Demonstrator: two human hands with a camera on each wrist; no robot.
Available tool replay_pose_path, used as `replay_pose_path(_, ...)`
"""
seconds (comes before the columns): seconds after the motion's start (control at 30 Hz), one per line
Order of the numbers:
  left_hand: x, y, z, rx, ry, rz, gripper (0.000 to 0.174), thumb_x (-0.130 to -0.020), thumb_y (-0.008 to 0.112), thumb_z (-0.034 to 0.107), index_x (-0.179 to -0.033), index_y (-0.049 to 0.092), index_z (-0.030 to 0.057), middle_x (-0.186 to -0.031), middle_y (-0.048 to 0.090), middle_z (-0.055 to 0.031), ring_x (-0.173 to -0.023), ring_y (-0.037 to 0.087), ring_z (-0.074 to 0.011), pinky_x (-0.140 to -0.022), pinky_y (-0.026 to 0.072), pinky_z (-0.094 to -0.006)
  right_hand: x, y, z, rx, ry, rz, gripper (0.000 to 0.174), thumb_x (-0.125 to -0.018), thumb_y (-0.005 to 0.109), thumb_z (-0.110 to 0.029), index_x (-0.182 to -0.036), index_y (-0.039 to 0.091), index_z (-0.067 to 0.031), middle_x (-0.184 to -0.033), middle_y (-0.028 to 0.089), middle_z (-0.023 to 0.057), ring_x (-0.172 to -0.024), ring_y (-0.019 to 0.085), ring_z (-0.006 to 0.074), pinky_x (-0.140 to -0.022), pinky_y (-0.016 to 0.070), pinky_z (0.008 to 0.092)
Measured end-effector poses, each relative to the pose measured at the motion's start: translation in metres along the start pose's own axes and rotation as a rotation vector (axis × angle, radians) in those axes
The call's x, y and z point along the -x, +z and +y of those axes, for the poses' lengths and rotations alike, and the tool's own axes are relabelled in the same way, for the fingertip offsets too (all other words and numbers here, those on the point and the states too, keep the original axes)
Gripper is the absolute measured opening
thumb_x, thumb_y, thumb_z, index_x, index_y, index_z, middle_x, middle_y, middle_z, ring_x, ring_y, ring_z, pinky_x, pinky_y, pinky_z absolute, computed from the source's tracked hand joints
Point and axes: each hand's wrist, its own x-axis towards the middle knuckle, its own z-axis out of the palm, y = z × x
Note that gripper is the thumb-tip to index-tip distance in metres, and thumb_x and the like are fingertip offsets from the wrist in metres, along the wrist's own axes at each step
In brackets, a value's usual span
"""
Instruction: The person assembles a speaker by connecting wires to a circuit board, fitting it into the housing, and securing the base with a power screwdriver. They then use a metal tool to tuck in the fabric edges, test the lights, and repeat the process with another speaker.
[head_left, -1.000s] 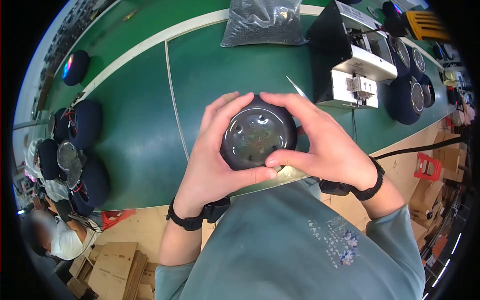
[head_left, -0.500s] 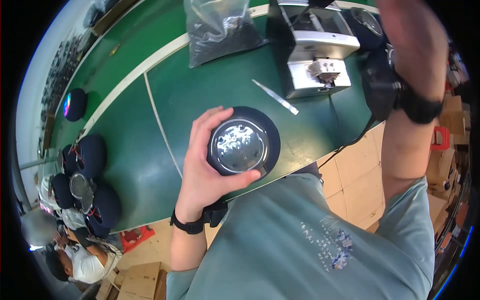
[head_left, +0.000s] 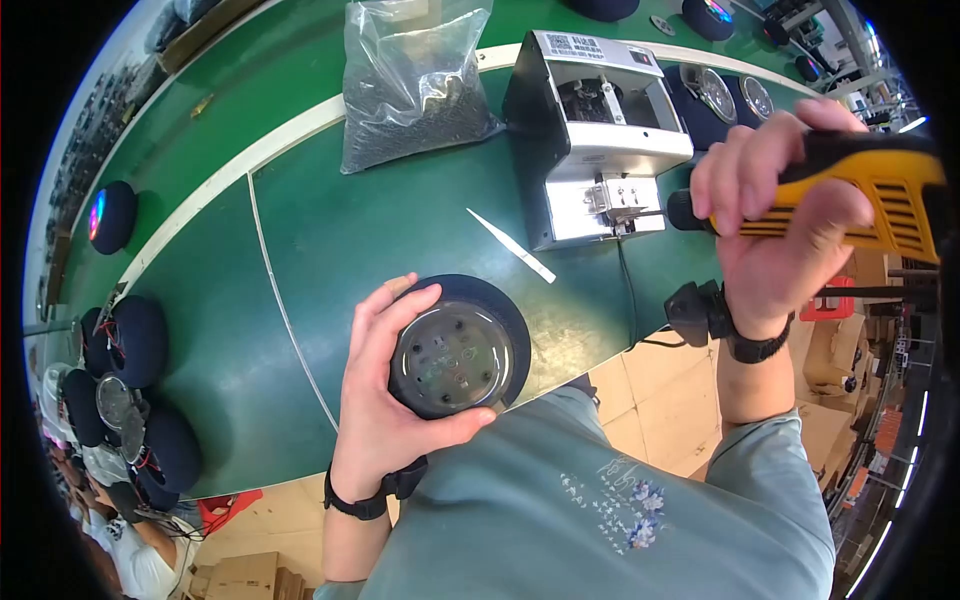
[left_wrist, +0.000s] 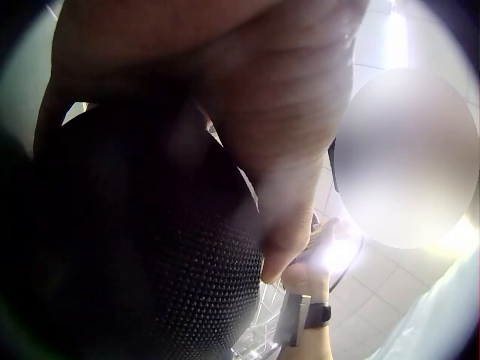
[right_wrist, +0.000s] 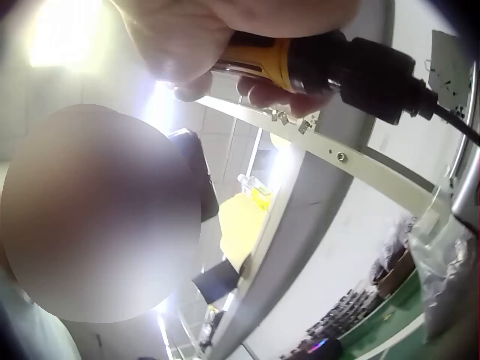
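My left hand (head_left: 385, 390) curls round the side of a round, dark cloth-covered speaker (head_left: 515, 325), thumb along its near edge and fingers on its far left. The speaker's glossy clear base (head_left: 455, 355) faces up, with several small dark holes in it. In the left wrist view its mesh cloth (left_wrist: 202, 277) shows close under the hand. My right hand (head_left: 775, 215) grips a yellow-and-black power screwdriver (head_left: 860, 190), also seen in the right wrist view. The screwdriver's thin bit points left, at the metal block (head_left: 622, 200) on the front of a silver screw feeder (head_left: 620, 130).
White tweezers (head_left: 510, 245) lie on the green table (head_left: 330, 240) beyond the speaker. A clear bag of small dark pieces (head_left: 415, 100) stands left of the feeder. More speakers (head_left: 140, 340) sit at the left edge, and others (head_left: 705, 100) behind the feeder. A cable (head_left: 628, 290) hangs from the feeder.
My right hand has left the speaker, swung up to the right and now grips the screwdriver, its bit at the feeder. My left hand still holds the speaker. The head view has shifted.
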Motion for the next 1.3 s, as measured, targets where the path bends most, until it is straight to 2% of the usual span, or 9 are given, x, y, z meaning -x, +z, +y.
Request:
replay_pose_path(0.13, 0.000, 0.000, 0.001, 0.017, -0.017, -0.005, 0.104, -0.057, 0.106, 0.023, -0.152, 0.064, 0.0100, -0.155, 0.055, -0.0184, -0.158, 0.043, -0.0345, -0.123, 0.0463, -0.0491, -0.003, 0.005, 0.009, 0.102, 0.023, -0.040, 0.050, -0.117, 0.058, -0.047, -0.141, 0.053, -0.0035, -0.075, 0.048, 0.0014, -0.055, 0.048, 0.0129, -0.053, 0.0445, 0.0335)
replay_pose_path(0.33, 0.000, -0.001, 0.001, 0.011, -0.019, -0.008, 0.104, -0.057, 0.106, 0.023, -0.152, 0.064, 0.0094, -0.155, 0.056, -0.0173, -0.159, 0.041, -0.0344, -0.124, 0.0451, -0.0492, -0.004, 0.005, 0.018, 0.064, 0.006, -0.053, 0.034, -0.118, 0.060, -0.034, -0.134, 0.057, -0.0037, -0.072, 0.047, 0.0014, -0.052, 0.047, 0.0131, -0.051, 0.0437, 0.0334)
replay_pose_path(0.8, -0.002, -0.003, 0.003, -0.003, -0.011, -0.005, 0.101, -0.058, 0.106, 0.021, -0.150, 0.066, 0.0091, -0.154, 0.057, -0.0171, -0.156, 0.046, -0.0344, -0.122, 0.0476, -0.0483, -0.008, 0.008, 0.017, 0.049, 0.069, -0.027, 0.020, -0.119, 0.058, -0.025, -0.120, 0.057, -0.0055, -0.070, 0.048, 0.0006, -0.052, 0.048, 0.0123, -0.051, 0.0448, 0.0340)
replay_pose_path(0.87, -0.001, -0.004, -0.001, -0.069, -0.008, -0.028, 0.111, -0.055, 0.107, 0.036, -0.152, 0.063, 0.0070, -0.160, 0.049, -0.0213, -0.155, 0.047, -0.0370, -0.125, 0.0421, -0.0497, -0.011, 0.010, 0.019, 0.053, 0.074, -0.049, 0.019, -0.119, 0.057, -0.024, -0.117, 0.056, -0.0058, -0.070, 0.048, 0.0006, -0.052, 0.048, 0.0121, -0.051, 0.0449, 0.0337)
replay_pose_path(0.93, -0.001, -0.004, -0.004, -0.065, 0.000, -0.025, 0.110, -0.055, 0.107, 0.035, -0.152, 0.063, 0.0068, -0.160, 0.050, -0.0214, -0.155, 0.047, -0.0369, -0.124, 0.0425, -0.0497, -0.013, 0.011, 0.020, 0.101, 0.084, -0.074, 0.019, -0.120, 0.055, -0.023, -0.111, 0.054, -0.0068, -0.069, 0.047, 0.0007, -0.052, 0.048, 0.0117, -0.051, 0.0451, 0.0333)
replay_pose_path(1.07, -0.001, -0.003, -0.003, -0.027, 0.004, -0.013, 0.108, -0.056, 0.106, 0.031, -0.152, 0.063, 0.0064, -0.159, 0.051, -0.0214, -0.155, 0.047, -0.0368, -0.124, 0.0432, -0.0494, -0.013, 0.014, 0.016, 0.138, 0.139, -0.079, 0.019, -0.120, 0.053, -0.024, -0.119, 0.057, -0.0060, -0.070, 0.045, -0.0001, -0.052, 0.046, 0.0111, -0.051, 0.0440, 0.0320)
replay_pose_path(1.13, -0.002, -0.004, -0.005, -0.022, 0.007, -0.012, 0.107, -0.055, 0.105, 0.030, -0.151, 0.064, 0.0065, -0.158, 0.052, -0.0211, -0.154, 0.047, -0.0366, -0.124, 0.0435, -0.0490, -0.004, 0.023, 0.008, 0.032, 0.275, 0.016, 0.024, -0.121, 0.052, -0.026, -0.132, 0.059, -0.0051, -0.072, 0.043, -0.0013, -0.053, 0.043, 0.0102, -0.052, 0.0427, 0.0306)
replay_pose_path(1.17, -0.001, -0.005, -0.005, -0.026, 0.015, -0.018, 0.106, -0.055, 0.105, 0.028, -0.151, 0.064, 0.0067, -0.158, 0.052, -0.0209, -0.154, 0.048, -0.0365, -0.124, 0.0438, -0.0486, 0.001, 0.025, 0.004, -0.081, 0.246, -0.007, 0.032, -0.121, 0.051, -0.029, -0.142, 0.058, -0.0049, -0.073, 0.043, -0.0026, -0.053, 0.043, 0.0096, -0.052, 0.0424, 0.0293)
replay_pose_path(1.3, -0.001, -0.006, -0.002, -0.059, 0.005, -0.016, 0.105, -0.054, 0.104, 0.025, -0.150, 0.065, 0.0072, -0.157, 0.053, -0.0204, -0.154, 0.048, -0.0357, -0.124, 0.0445, -0.0480, 0.002, 0.053, -0.037, -0.367, 0.190, -0.166, 0.036, -0.118, 0.059, -0.038, -0.138, 0.055, -0.0090, -0.072, 0.054, -0.0014, -0.052, 0.052, 0.0111, -0.050, 0.0485, 0.0284)
